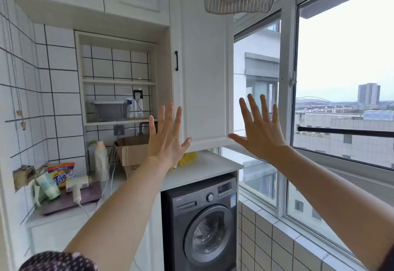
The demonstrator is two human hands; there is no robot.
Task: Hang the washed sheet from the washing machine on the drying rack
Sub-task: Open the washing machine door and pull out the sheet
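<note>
Nothing looks begun — the washer (200, 223) under the counter has its door closed, and the sheet, presumably inside, can't be seen. Left hand (165, 140) and right hand (261, 134) are raised, fingers spread, holding nothing — opening, unloading and hanging all remain.

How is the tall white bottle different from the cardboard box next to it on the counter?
The white bottle is tall, narrow and smooth, with a cap on top; the cardboard box is brown, wider and squarish, with its flaps open. The bottle stands to the left of the box. Both sit on the white counter.
</note>
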